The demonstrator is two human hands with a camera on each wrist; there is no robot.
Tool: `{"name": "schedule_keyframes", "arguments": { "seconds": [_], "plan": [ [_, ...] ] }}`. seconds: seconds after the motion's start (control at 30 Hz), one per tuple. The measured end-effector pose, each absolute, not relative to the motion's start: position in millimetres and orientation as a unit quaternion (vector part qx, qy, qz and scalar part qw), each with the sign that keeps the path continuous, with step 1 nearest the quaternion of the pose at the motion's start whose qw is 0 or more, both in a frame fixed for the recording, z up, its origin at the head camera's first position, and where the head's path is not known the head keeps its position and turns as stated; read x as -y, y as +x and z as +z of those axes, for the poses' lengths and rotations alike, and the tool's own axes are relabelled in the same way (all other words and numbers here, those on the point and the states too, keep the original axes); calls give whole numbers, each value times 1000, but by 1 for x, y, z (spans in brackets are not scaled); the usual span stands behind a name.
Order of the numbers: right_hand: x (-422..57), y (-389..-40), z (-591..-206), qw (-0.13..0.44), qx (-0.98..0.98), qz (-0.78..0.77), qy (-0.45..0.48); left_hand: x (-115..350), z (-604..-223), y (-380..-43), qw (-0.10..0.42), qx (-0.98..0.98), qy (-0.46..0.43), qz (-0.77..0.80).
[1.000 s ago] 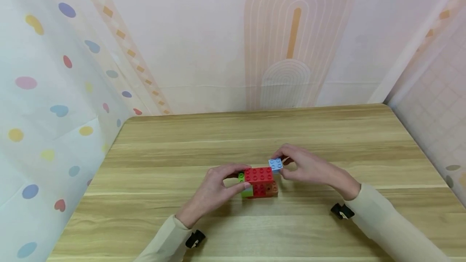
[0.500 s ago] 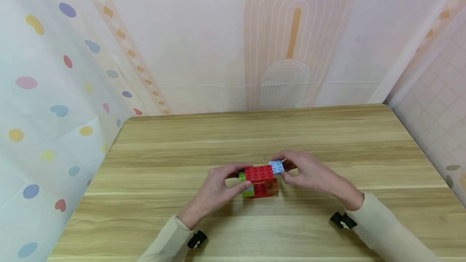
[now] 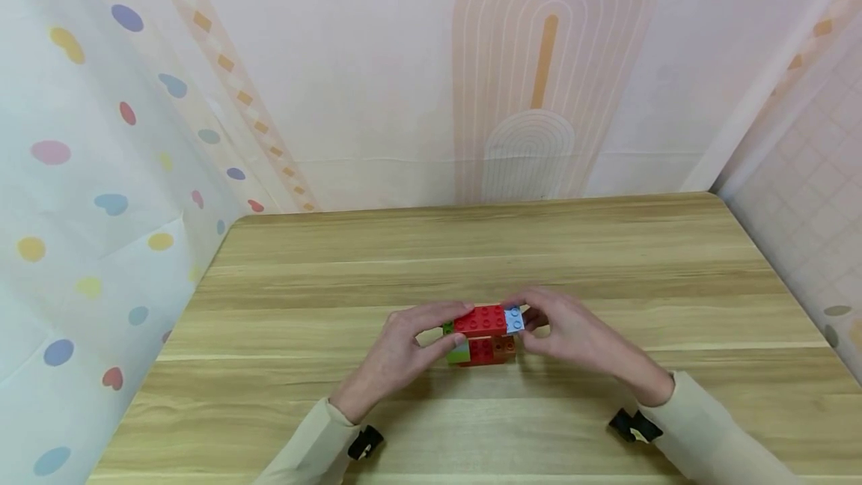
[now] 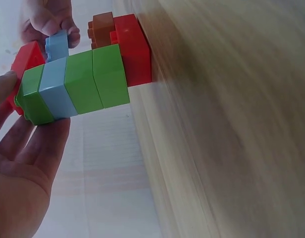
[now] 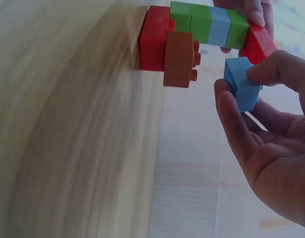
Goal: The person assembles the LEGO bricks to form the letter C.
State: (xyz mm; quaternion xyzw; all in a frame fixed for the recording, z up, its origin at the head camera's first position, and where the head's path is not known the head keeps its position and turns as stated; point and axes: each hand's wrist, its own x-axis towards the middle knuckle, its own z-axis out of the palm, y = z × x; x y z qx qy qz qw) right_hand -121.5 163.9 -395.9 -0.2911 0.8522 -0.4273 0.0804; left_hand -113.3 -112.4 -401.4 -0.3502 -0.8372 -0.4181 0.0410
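A toy brick structure stands on the wooden table. Several green bricks (image 4: pixel 88 82) and a light blue one are stacked on a red base brick (image 5: pixel 155 42), with a brown brick (image 5: pixel 178 58) on the base's other end. On top, a long red brick (image 3: pixel 480 319) juts out over the base. My left hand (image 3: pixel 397 350) grips this top red brick between thumb and fingers. My right hand (image 3: pixel 575 335) pinches a light blue brick (image 5: pixel 241 84) at the red brick's overhanging end, above the brown brick and apart from it. In the head view, the red brick seems to hide part of it.
The wooden table (image 3: pixel 337 268) extends around the structure. A patterned cloth (image 3: pixel 377 81) hangs behind the table and along its sides. Black wrist straps show at both sleeves (image 3: pixel 700 418).
My right hand has moved the light blue brick slightly down and towards the red brick, so fewer of its studs show. My left hand keeps its grip, its fingers shifted slightly over the red brick.
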Motion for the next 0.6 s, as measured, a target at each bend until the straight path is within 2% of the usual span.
{"name": "schedule_keyframes", "arguments": {
  "seconds": [0.6],
  "plan": [
    [-160, -118, -400, 126, -823, -484, -268, 111, -400, -114, 33, 829, -362, -426]
  ]
}}
